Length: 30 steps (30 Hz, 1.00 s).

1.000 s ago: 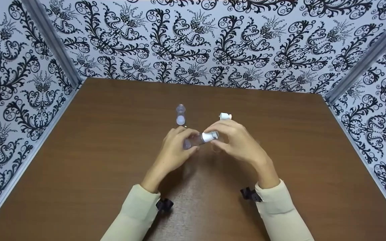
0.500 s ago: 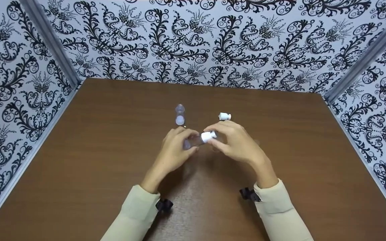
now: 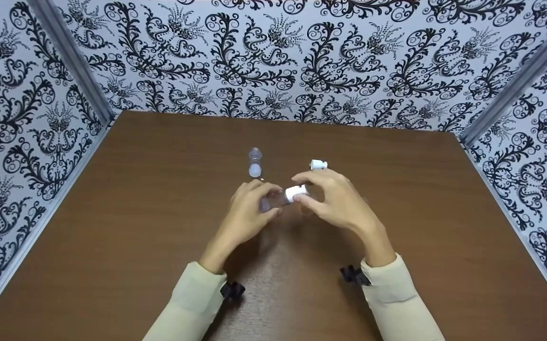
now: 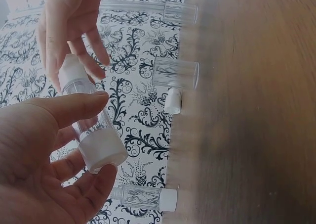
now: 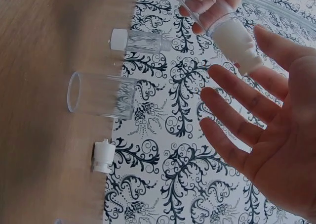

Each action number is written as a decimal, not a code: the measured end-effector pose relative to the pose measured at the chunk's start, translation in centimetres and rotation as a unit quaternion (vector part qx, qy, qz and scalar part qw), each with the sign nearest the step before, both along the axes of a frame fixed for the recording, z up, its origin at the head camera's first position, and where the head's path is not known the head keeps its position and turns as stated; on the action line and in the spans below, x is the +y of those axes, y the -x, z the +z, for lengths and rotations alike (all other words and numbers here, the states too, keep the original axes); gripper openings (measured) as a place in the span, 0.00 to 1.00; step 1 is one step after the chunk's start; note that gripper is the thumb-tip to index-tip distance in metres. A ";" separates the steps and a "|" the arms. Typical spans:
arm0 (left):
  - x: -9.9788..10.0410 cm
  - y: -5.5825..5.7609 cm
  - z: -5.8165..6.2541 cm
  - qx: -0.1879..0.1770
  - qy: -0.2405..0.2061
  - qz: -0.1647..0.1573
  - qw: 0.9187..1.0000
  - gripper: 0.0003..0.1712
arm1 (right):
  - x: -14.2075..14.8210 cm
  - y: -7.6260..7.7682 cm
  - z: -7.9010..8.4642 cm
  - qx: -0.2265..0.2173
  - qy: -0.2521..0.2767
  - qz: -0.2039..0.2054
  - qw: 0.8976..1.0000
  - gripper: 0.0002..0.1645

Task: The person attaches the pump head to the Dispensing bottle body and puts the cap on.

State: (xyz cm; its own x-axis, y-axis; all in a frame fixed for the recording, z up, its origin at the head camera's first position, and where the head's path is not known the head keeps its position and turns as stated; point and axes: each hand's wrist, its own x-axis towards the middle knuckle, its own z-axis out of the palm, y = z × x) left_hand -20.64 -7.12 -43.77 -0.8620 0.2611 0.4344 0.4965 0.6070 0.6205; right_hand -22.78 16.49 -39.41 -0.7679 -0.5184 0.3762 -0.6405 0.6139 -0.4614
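My left hand (image 3: 247,206) grips a clear travel-size bottle (image 4: 101,122) with a white base, its fingers and thumb round the body. The bottle is tilted, its top towards my right hand (image 3: 337,196). A white stepped pump collar (image 5: 234,43) sits at the bottle's top end. Around that collar my right hand is spread, the thumb over its near side and the index finger apart from it in the head view. Beyond the hands, a second clear bottle (image 3: 255,162) with a white base stands on the table. A separate white pump top (image 3: 318,164) stands to its right.
A clear cylindrical cap (image 5: 101,95) stands on the brown table (image 3: 136,213) between the second bottle and the pump top. Another clear cap (image 4: 180,14) shows in the left wrist view. A patterned panel (image 3: 273,61) borders the table's back.
My right hand's fingers have shifted round the white collar, the index finger lifting off it. The collar now looks slightly turned. My left hand keeps its grip in place.
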 end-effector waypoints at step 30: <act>-0.1 0.1 -0.1 -0.021 0.004 0.003 1.000 0.20 | 0.5 0.5 -0.1 0.065 0.032 0.092 0.993 0.24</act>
